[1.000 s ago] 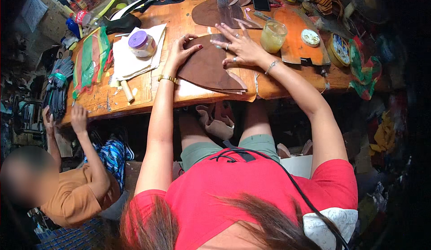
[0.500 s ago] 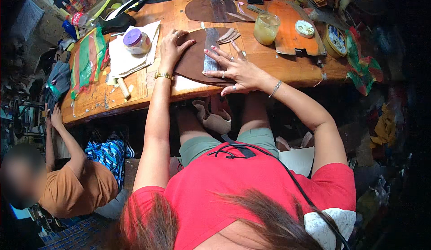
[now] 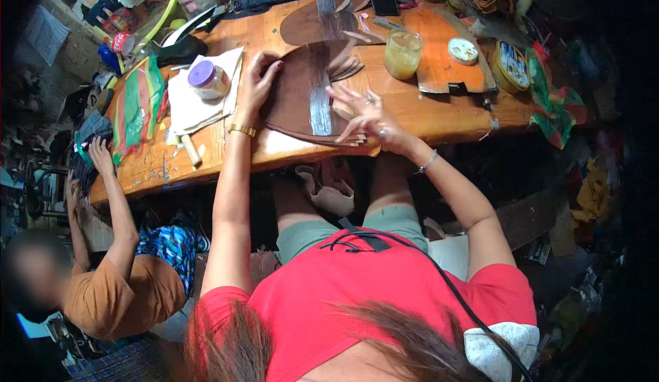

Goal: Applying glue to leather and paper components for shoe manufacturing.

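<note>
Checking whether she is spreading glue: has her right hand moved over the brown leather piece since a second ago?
Yes. The right hand has slid toward her, away from the glass jar, along the brown leather piece.

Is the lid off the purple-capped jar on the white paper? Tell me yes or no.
No. The purple lid sits closed on top of the small jar, which stands on the white paper left of the left hand.

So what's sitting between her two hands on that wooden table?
In the head view, the dark brown leather piece with a shiny strip lies between left hand and right hand.
</note>
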### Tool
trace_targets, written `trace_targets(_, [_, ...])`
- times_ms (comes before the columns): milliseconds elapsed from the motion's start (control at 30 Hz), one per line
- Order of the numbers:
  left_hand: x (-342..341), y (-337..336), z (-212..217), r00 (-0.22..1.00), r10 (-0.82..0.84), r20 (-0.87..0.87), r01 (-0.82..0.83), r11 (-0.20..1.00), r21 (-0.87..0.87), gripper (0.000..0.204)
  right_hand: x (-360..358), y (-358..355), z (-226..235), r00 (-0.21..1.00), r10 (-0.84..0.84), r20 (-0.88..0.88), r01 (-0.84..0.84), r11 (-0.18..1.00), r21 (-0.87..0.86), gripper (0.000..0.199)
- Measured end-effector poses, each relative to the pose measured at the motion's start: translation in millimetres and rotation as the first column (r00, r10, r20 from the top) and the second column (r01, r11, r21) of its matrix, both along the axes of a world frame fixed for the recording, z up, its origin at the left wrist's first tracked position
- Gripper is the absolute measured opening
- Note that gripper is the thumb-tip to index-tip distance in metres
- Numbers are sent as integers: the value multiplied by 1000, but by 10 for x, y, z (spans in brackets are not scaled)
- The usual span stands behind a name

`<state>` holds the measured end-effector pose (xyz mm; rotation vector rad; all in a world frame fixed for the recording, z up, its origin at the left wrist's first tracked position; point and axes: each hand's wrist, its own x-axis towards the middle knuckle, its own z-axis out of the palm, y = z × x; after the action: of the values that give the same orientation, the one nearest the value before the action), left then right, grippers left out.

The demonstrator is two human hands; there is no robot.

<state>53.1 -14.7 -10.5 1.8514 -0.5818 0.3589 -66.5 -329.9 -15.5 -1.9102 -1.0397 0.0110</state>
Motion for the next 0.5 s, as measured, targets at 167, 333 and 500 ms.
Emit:
trace_targets(167, [769, 218, 337, 999, -42, 7, 43, 963, -267, 14, 110, -358, 17, 977, -197, -77, 211, 900, 381, 86])
trace_targets(333, [1689, 143, 274, 996, -88, 1, 86, 979, -184, 17, 137, -403, -39, 958, -268, -99, 286, 876, 389, 87])
trace_targets(500, [2416, 48, -132, 997, 20, -72, -24, 998, -53, 11, 129, -378, -64, 964, -212, -162, 259, 889, 377, 86])
